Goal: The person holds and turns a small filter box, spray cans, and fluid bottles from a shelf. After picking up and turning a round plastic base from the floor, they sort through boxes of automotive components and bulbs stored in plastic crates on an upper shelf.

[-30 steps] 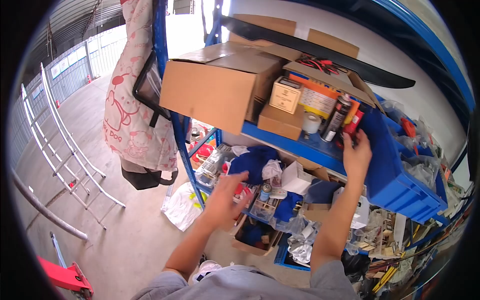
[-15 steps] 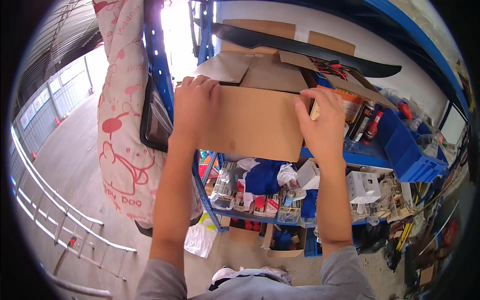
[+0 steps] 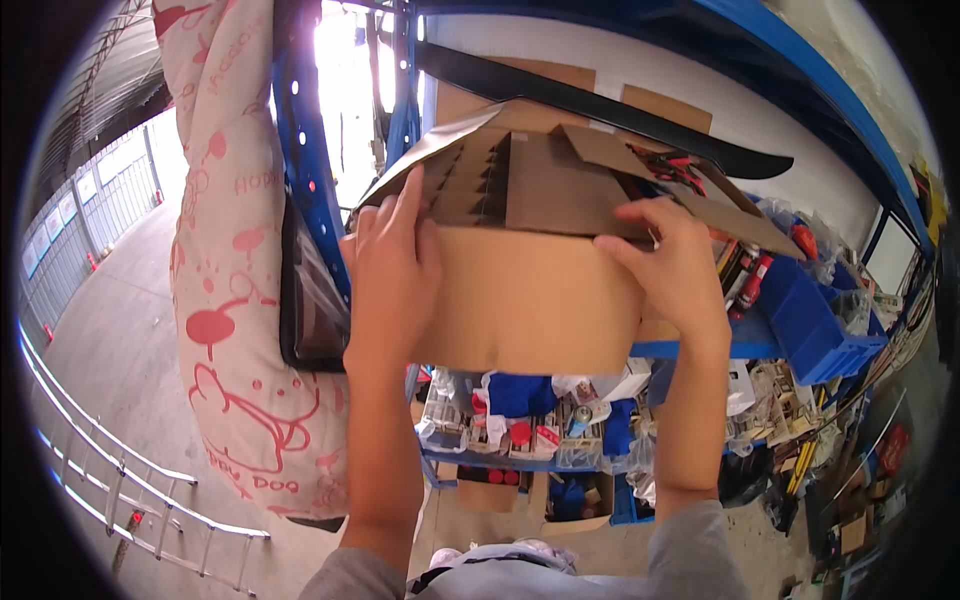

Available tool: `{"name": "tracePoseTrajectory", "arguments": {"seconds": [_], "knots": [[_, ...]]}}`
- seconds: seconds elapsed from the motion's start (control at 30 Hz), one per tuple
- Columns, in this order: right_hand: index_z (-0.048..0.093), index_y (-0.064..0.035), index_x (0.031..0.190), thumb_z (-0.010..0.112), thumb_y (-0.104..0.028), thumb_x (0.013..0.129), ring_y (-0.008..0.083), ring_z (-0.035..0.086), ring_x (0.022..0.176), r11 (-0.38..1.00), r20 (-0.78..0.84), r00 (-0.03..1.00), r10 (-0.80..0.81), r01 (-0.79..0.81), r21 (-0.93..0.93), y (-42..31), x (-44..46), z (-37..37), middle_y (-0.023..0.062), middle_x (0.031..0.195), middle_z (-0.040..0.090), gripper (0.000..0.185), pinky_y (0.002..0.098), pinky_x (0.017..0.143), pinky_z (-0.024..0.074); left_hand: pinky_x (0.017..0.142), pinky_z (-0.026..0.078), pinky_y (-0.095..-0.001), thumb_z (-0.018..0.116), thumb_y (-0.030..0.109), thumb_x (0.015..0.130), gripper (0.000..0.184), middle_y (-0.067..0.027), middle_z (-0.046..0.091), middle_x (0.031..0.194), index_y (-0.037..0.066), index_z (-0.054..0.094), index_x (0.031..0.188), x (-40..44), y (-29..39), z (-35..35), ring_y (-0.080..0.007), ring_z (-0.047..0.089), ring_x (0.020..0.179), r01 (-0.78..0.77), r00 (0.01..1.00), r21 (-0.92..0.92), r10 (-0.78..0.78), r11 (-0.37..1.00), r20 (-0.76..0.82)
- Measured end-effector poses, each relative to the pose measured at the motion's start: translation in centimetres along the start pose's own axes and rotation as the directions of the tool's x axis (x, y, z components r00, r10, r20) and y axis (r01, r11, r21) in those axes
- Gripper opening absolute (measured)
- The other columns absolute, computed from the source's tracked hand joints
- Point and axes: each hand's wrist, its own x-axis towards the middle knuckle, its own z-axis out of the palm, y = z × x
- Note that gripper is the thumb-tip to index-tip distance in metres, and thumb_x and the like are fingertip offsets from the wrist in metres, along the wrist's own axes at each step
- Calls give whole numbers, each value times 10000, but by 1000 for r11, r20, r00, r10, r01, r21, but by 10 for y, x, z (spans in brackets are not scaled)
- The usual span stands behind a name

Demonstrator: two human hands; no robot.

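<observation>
Sitting between fingers [image 3: 409, 203], seemingly touching: box [image 3: 530, 300].

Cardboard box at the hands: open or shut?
The box is partly open: its left flap stands raised, baring brown rows inside; its right flap lies lower.

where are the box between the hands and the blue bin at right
box [image 3: 535, 295], head view, on its front side
blue bin [image 3: 806, 335], head view, on its outer wall

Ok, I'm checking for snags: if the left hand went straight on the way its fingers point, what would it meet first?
Probably the raised flap of the cardboard box, just ahead of the left hand, though depth is unclear.
</observation>
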Motion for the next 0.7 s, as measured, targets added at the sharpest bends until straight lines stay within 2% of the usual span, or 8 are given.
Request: {"name": "tracePoseTrajectory", "arguments": {"seconds": [0.03, 0.17, 0.27, 0.4, 0.47, 0.5, 0.57, 0.7], "knots": [[756, 36, 1096, 874, -195, 819, 371, 692, 987, 1000, -9, 1000, -8, 8, -1, 1, 7, -1, 183, 1058, 731, 380, 441, 893, 547, 1016, 421, -442, 602, 47, 997, 536, -58, 749, 1137, 74, 587, 1533, 2, 4, -3, -266, 618, 1117, 73, 995, -68, -68, 995, 66], [758, 38, 1119, 904, -257, 795, 379, 706, 1024, 1000, 133, 991, 19, -21, 10, 10, 28, -5, 187, 1059, 735, 462, 428, 917, 550, 984, 420, -435, 633, 67, 998, 533, -39, 719, 986, 61, 581, 1528, 2, 9, -3, -253, 590, 1000, 26, 999, -39, -26, 999, 20], [776, -9, 1139, 898, -252, 796, 397, 692, 1058, 995, 290, 954, -75, 89, -33, 7, 47, -13, 162, 1112, 743, 438, 444, 924, 548, 977, 425, -425, 644, 58, 992, 487, -53, 720, 1033, 45, 612, 1478, 3, 10, -5, -263, 592, 1021, 38, 998, -38, -36, 999, 43], [784, -23, 1100, 880, -212, 804, 374, 706, 1004, 975, 338, 921, -192, 217, -38, 6, 61, -10, 144, 1089, 750, 363, 435, 881, 566, 974, 428, -432, 641, 53, 993, 416, -70, 721, 1086, 31, 656, 1409, 1, 15, -8, -275, 597, 1057, 45, 998, -30, -44, 999, 54], [785, -29, 1036, 854, -151, 808, 344, 727, 888, 934, 261, 915, -309, 344, -100, 2, 60, -10, 109, 1015, 761, 268, 407, 777, 587, 970, 427, -437, 654, 58, 977, 428, -78, 722, 1108, 27, 658, 1404, 1, 15, -10, -286, 595, 1084, 58, 995, -30, -55, 998, 88], [785, -29, 1036, 854, -151, 808, 344, 727, 888, 935, 268, 914, -305, 341, -99, 4, 59, -8, 109, 1015, 761, 268, 407, 777, 587, 970, 427, -437, 654, 58, 977, 428, -78, 722, 1108, 27, 658, 1404, 2, 14, -10, -286, 595, 1084, 64, 994, -32, -61, 997, 93], [776, -36, 959, 826, -74, 802, 309, 732, 773, 954, 98, 957, -273, 283, -103, 7, 53, -6, 74, 927, 762, 169, 373, 679, 589, 965, 425, -441, 668, 60, 952, 467, -82, 718, 1139, 21, 647, 1416, 1, 15, -9, -292, 589, 1104, 60, 994, -24, -58, 998, 91], [774, 0, 957, 813, 33, 779, 239, 741, 732, 920, -16, 934, -357, 349, -176, 12, 44, 3, 103, 902, 764, 185, 306, 658, 584, 1067, 401, -456, 684, 55, 934, 536, -88, 704, 1179, 11, 607, 1463, 2, 17, -8, -316, 562, 1159, 89, 990, -31, -85, 996, 113]]}}
